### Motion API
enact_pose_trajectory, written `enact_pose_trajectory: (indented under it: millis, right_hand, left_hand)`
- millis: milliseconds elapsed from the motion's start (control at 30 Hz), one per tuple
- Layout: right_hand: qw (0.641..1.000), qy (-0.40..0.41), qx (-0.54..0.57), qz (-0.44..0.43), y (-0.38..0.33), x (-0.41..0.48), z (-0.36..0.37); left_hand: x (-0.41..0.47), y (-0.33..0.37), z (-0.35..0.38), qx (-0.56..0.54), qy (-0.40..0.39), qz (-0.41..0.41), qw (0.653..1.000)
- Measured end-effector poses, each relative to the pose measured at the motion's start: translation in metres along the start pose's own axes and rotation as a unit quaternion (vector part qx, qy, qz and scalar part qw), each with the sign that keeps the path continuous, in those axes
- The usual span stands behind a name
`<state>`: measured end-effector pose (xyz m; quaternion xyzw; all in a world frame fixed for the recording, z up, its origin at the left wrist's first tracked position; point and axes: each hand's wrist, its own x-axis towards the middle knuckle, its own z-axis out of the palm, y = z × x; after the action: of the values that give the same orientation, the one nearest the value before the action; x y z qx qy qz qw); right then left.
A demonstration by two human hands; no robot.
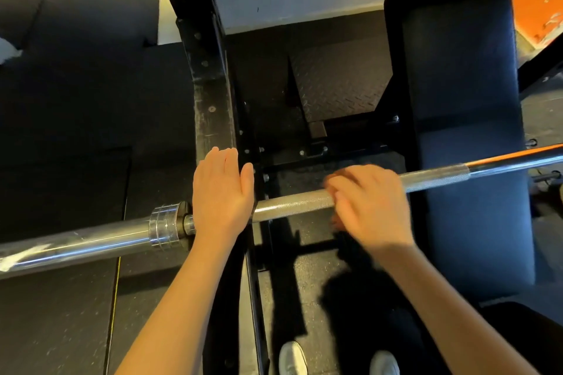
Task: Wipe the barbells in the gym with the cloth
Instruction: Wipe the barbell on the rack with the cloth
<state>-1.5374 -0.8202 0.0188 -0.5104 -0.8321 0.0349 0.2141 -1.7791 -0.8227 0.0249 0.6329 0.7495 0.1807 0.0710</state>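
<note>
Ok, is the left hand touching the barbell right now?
Touching. The head view shows the left hand lying flat across the barbell, which runs under the palm.

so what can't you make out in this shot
- cloth: head view, almost all hidden under the right hand; only a brownish sliver shows.
- grip of the right hand: motion blur smears its fingers.
- ends of the barbell: cut off by the left and right edges.
- where the barbell sits on the rack: covered by the left hand.
</note>
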Motion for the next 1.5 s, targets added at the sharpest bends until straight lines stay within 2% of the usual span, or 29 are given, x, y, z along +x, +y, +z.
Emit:
enact_pose_trajectory:
  millis: [100,133,167,233,333,367,400,467,533,567,600,667,733,800,833,900,967,1033,1067,1133,1200,1233,1300,1400,1467,1500]
  right_hand:
    - [0.974,0.091,0.019,0.205,0.005,-0.003,-0.004]
    - [0.962,0.122,0.020,0.242,-0.010,-0.004,0.006]
    - [0.959,0.136,0.023,0.246,-0.028,-0.005,0.017]
    - [0.975,0.122,0.040,0.179,-0.049,-0.011,0.028]
    - [0.999,0.045,-0.010,0.011,-0.013,-0.014,0.009]
    - [0.999,0.024,-0.034,-0.014,0.007,-0.015,0.002]
    - [0.999,0.016,-0.046,-0.006,0.024,-0.015,-0.006]
    - [0.993,0.053,-0.022,0.101,0.043,-0.016,-0.015]
    - [0.965,0.126,0.017,0.229,0.024,-0.014,-0.008]
    - [0.953,0.143,0.024,0.265,0.006,-0.012,0.000]
    - [0.953,0.141,0.025,0.268,-0.014,-0.010,0.007]
    - [0.973,0.106,0.023,0.202,-0.038,-0.016,0.016]
    - [0.993,0.048,0.019,0.105,-0.023,-0.022,0.006]
    - [0.998,0.006,-0.022,0.062,0.012,-0.023,-0.010]
    - [0.996,0.004,-0.042,0.083,0.028,-0.023,-0.018]
    - [0.982,0.049,-0.031,0.182,0.050,-0.021,-0.029]
    - [0.960,0.099,0.012,0.263,0.041,-0.017,-0.023]
    - [0.950,0.115,0.036,0.287,0.011,-0.012,-0.007]
    - [0.955,0.116,0.044,0.269,-0.003,-0.012,0.000]
    - [0.977,0.106,0.054,0.179,-0.016,-0.019,0.004]
    - [0.996,0.054,0.035,0.070,0.008,-0.019,-0.009]
    - [0.998,0.033,0.016,0.046,0.028,-0.018,-0.017]
    - [0.993,0.049,-0.007,0.110,0.064,-0.017,-0.035]
    - [0.952,0.132,0.033,0.275,0.072,-0.019,-0.040]
    - [0.940,0.133,0.045,0.312,0.042,-0.014,-0.023]
    - [0.948,0.118,0.046,0.293,0.024,-0.011,-0.015]
  left_hand:
    - [-0.005,-0.001,0.000,0.012,-0.003,0.013,1.000]
    - [-0.005,-0.002,0.000,0.016,-0.009,0.015,1.000]
    - [-0.006,-0.003,0.000,0.021,-0.015,0.017,1.000]
    - [-0.006,0.003,-0.001,0.026,-0.020,0.010,0.999]
    - [-0.008,0.029,0.007,0.015,-0.064,0.036,0.997]
    - [-0.010,0.036,0.013,0.026,-0.092,0.051,0.994]
    - [-0.011,0.040,0.016,0.040,-0.116,0.055,0.991]
    - [-0.013,0.041,0.018,0.057,-0.135,0.035,0.988]
    - [-0.014,0.039,0.016,0.067,-0.130,0.032,0.989]
    - [-0.014,0.039,0.016,0.072,-0.129,0.034,0.989]
    - [-0.014,0.040,0.017,0.075,-0.127,0.034,0.988]
    - [-0.014,0.041,0.017,0.078,-0.130,0.031,0.988]
    - [-0.014,0.040,0.016,0.073,-0.134,0.023,0.988]
    - [-0.016,0.041,0.014,0.072,-0.137,0.019,0.988]
    - [-0.017,0.042,0.014,0.076,-0.138,0.019,0.987]
    - [-0.019,0.043,0.013,0.088,-0.138,0.015,0.986]
    - [-0.020,0.043,0.014,0.099,-0.137,0.014,0.986]
    - [-0.020,0.043,0.015,0.105,-0.138,0.014,0.985]
    - [-0.021,0.043,0.015,0.107,-0.137,0.014,0.985]
    - [-0.021,0.043,0.014,0.105,-0.137,0.015,0.985]
    - [-0.022,0.044,0.013,0.105,-0.141,0.014,0.984]
    - [-0.022,0.044,0.012,0.106,-0.144,0.014,0.984]
    - [-0.024,0.044,0.012,0.108,-0.140,0.014,0.984]
    - [-0.026,0.045,0.014,0.111,-0.119,0.019,0.986]
    - [-0.027,0.046,0.014,0.115,-0.114,0.019,0.987]
    - [-0.028,0.046,0.015,0.116,-0.113,0.019,0.987]
